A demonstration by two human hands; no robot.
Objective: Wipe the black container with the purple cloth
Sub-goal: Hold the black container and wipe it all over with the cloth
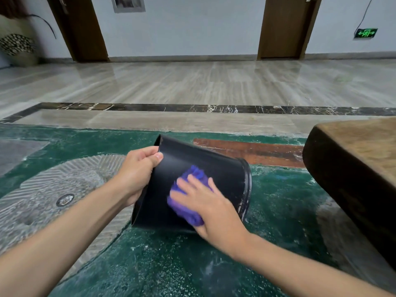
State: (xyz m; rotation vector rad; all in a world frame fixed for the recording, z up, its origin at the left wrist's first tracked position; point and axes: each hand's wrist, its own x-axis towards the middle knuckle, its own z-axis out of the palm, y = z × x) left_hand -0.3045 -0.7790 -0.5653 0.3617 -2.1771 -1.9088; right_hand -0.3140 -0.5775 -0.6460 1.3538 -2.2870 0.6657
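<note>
The black container (216, 168) lies tipped on its side above the green carpet, its base to the left and its rimmed mouth to the right. My left hand (137, 174) grips the container's left edge, thumb on the outer wall. A bunched purple cloth (197, 174) sits on the container's side wall. My right hand (205, 202) presses the cloth against the wall with fingers spread over it; the hand looks blurred.
A green patterned carpet (171, 264) covers the floor under me. A dark wooden table (360, 163) edge juts in at the right, close to the container's mouth. Polished marble floor (192, 82) and two brown doors lie beyond.
</note>
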